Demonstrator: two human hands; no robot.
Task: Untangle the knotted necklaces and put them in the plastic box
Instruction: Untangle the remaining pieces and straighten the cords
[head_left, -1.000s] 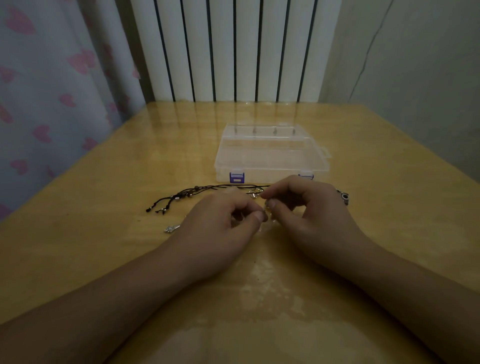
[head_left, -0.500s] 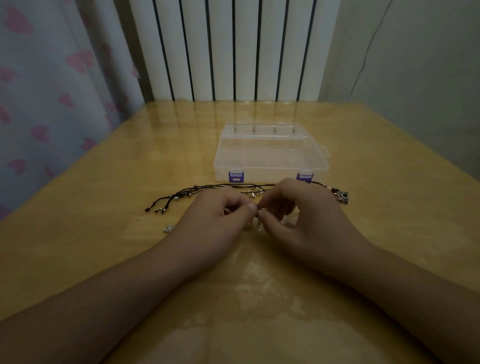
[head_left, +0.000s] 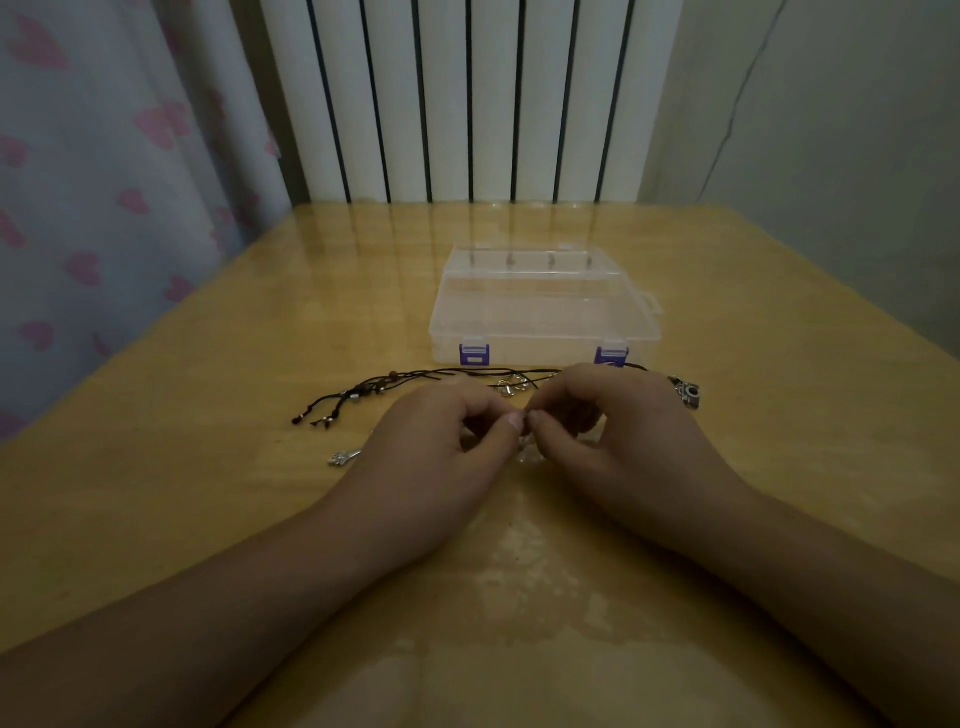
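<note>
Black cord necklaces with small beads (head_left: 415, 378) lie on table (head_left: 208, 493), just beyond left hand (head_left: 441, 452) and right hand (head_left: 618, 441), both pinching a strand; clear plastic box (head_left: 543, 312) behind, closed.

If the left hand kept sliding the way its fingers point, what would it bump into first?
The left hand points right, fingertip to fingertip with the right hand, so it would probably meet that hand's fingers first. They pinch something tiny together; I cannot tell what.
</note>
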